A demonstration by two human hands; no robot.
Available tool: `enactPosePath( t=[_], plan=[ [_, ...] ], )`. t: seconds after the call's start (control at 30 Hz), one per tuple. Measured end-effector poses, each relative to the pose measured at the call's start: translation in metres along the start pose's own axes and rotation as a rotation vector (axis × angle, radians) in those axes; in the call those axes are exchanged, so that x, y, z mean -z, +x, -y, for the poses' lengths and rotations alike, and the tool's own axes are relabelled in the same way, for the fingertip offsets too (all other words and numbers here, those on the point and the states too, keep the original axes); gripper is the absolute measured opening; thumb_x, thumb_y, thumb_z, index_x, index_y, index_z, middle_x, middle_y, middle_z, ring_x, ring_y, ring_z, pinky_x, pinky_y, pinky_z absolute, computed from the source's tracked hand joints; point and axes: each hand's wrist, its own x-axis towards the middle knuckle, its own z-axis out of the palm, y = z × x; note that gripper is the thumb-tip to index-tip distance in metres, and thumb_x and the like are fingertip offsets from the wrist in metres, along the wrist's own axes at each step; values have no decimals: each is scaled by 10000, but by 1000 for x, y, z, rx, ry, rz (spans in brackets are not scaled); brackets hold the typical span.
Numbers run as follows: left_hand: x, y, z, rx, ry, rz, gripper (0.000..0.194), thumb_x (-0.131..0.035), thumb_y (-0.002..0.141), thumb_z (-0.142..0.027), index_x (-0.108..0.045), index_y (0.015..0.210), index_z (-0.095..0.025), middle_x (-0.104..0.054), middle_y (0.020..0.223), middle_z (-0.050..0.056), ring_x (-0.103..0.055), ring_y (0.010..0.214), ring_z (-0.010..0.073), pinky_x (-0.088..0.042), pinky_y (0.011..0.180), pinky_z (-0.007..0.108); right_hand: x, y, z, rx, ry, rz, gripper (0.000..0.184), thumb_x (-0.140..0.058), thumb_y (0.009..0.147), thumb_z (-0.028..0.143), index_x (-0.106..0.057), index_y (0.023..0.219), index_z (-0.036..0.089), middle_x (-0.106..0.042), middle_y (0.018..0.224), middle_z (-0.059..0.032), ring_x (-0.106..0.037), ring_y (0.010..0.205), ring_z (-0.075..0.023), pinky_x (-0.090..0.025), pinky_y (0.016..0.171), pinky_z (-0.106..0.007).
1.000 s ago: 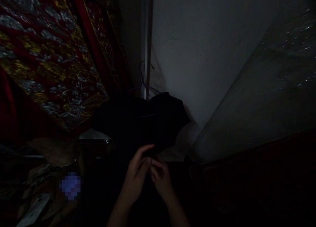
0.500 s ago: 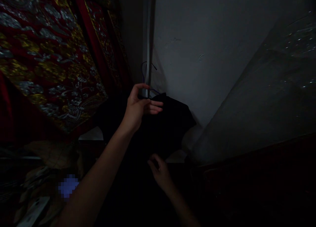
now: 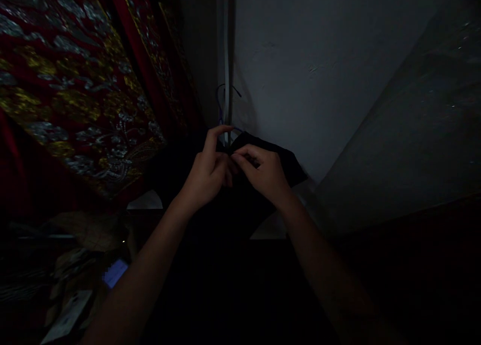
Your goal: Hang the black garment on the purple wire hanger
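A black garment hangs on a thin bluish-purple hanger, whose hook shows above the neckline. At the neck opening, my left hand has its thumb and lower fingers curled on the dark fabric, and its index finger reaches out by the hanger. My right hand pinches at the same neckline, thumb against index finger, close to the left fingertips. The dim light hides the garment's folds and any small detail between the fingers.
Red cloth with gold and silver decoration hangs on the left. A narrow vertical pole stands behind the hanger, near a pale wall. Sheeting that looks like clear plastic covers the right side. A lit bluish screen glows at lower left.
My right hand has risen from the lower front of the garment to the neckline, beside my left hand. The left hand's outstretched lower fingers have curled in.
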Motion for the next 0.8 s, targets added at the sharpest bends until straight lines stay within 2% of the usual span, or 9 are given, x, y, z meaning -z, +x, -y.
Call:
enactPosePath(
  t=[0.1, 0.2, 0.33, 0.4, 0.5, 0.57, 0.63, 0.7, 0.8],
  plan=[
    [2, 1, 6, 101, -125, 22, 831, -537, 792, -88, -265, 1560, -253, -735, 812, 1, -654, 467, 110, -491, 442, 163, -8, -4, -3, 33, -67, -75, 181, -571, 953, 262, -664, 815, 192, -658, 745, 4, -605, 701, -140, -436, 660, -258],
    [-1, 9, 17, 163, -265, -59, 962, -561, 779, -101, -119, 1614, -278, -770, 959, 52, -673, 481, 119, -510, 443, 179, -20, -3, -3, 63, -58, -153, 165, -548, 954, 222, -628, 812, 198, -635, 765, 3, -604, 741, -141, -451, 716, -265],
    [-13, 9, 42, 245, -289, -118, 1020, -494, 776, -70, 31, 1623, -291, -767, 843, 26, -664, 460, 116, -511, 446, 180, -21, 9, 4, 67, 26, -305, 176, -555, 972, 280, -615, 825, 203, -577, 723, 22, -578, 700, -131, -452, 700, -263],
    [-20, -6, 60, 314, -217, -117, 993, -452, 799, -64, 57, 1620, -297, -750, 783, 9, -667, 466, 117, -523, 460, 187, -5, 13, 8, 46, 66, -427, 180, -561, 974, 311, -624, 840, 207, -556, 713, 26, -576, 700, -132, -454, 695, -263],
    [-26, -45, 84, 402, -57, -85, 945, -423, 833, -61, 19, 1620, -342, -735, 802, 1, -680, 508, 114, -543, 492, 200, 36, 7, 6, -8, 158, -675, 172, -604, 947, 306, -628, 805, 213, -514, 676, 33, -561, 665, -128, -464, 705, -268],
    [-26, -71, 93, 427, 20, -24, 932, -417, 848, -64, 15, 1616, -365, -730, 854, 2, -687, 543, 113, -556, 518, 216, 66, -6, -1, -62, 292, -819, 207, -628, 917, 265, -601, 716, 222, -476, 636, 40, -550, 631, -124, -485, 727, -268],
    [-23, -88, 93, 425, 84, 44, 900, -430, 882, -98, 20, 1618, -355, -726, 875, 5, -680, 561, 114, -558, 542, 229, 88, -26, -12, -193, 490, -885, 259, -613, 912, 243, -574, 656, 238, -497, 638, 32, -591, 671, -135, -523, 781, -270],
    [-18, -89, 84, 389, 222, 32, 832, -476, 937, -205, -21, 1627, -302, -720, 825, 4, -679, 586, 138, -557, 579, 258, 97, -52, -24, -364, 699, -912, 236, -565, 928, 227, -608, 697, 248, -586, 693, 24, -648, 755, -145, -556, 828, -278],
    [-8, -64, 67, 311, 564, -146, 900, -607, 915, -467, -107, 1621, -218, -744, 882, 65, -727, 754, 251, -576, 697, 371, 88, -99, -37, -553, 930, -913, 183, -539, 924, 201, -662, 797, 247, -686, 763, 37, -691, 770, -139, -596, 765, -274]
  ],
)
